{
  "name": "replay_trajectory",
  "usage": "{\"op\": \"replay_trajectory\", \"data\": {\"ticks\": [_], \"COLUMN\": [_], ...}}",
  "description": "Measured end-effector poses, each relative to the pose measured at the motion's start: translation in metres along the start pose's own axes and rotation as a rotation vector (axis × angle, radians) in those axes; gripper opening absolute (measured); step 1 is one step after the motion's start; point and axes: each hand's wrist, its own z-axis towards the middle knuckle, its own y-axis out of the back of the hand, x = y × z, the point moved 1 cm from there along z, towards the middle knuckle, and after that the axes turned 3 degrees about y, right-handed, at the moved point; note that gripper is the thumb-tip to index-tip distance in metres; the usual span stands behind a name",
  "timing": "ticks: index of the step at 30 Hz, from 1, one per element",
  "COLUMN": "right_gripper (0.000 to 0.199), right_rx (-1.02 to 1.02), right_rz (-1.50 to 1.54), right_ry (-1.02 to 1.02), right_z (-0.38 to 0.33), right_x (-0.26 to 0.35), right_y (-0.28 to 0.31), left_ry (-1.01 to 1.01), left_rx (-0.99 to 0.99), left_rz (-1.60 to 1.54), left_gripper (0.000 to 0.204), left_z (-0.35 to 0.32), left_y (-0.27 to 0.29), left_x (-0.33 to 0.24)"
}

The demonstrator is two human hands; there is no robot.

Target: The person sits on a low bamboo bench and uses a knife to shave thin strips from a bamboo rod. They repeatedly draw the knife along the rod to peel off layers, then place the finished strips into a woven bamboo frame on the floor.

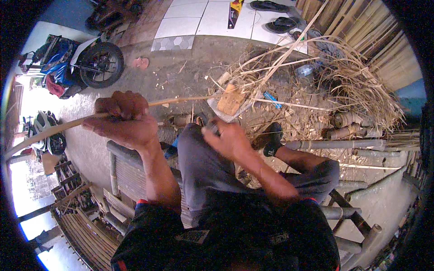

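Observation:
My left hand (124,117) is closed around a long, thin bamboo strip (181,98), held up to the left of my knee. One end of the strip bends down toward the left rim; the other reaches a worn wooden block (231,100) lying on a grey slab. Just beside my knee, my right hand (228,141) is curled and partly smeared by motion. A small dark thing shows at its fingers, too blurred to name. That hand looks apart from the strip, below the block.
Shavings and a heap of curled bamboo fibres (352,72) cover the floor at right, near a blue tool (272,100) and bamboo poles (334,144). Split bamboo (379,49) leans at the far right. A motorcycle (97,65) stands far left; sandals (282,25) lie on white tiles.

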Motion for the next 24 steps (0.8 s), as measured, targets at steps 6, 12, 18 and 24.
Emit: {"op": "replay_trajectory", "data": {"ticks": [6, 12, 18, 24], "right_gripper": [0.039, 0.043, 0.05, 0.044], "right_rx": [-0.077, -0.07, 0.07, -0.091], "right_rz": [-0.029, -0.083, -0.182, -0.161], "right_ry": [-0.003, 0.151, -0.122, -0.15], "right_z": [-0.008, -0.012, 0.002, 0.031], "right_x": [0.002, 0.02, -0.042, -0.12], "right_y": [-0.023, -0.022, -0.035, -0.071], "left_ry": [-0.063, -0.052, -0.055, -0.093], "left_rx": [-0.187, -0.39, -0.315, -0.357], "left_rz": [0.09, 0.093, 0.027, 0.169], "left_gripper": [0.066, 0.065, 0.065, 0.063], "left_z": [0.003, 0.004, 0.01, 0.03], "left_y": [-0.009, -0.005, 0.007, 0.015], "left_x": [0.009, 0.003, 0.004, 0.012]}}
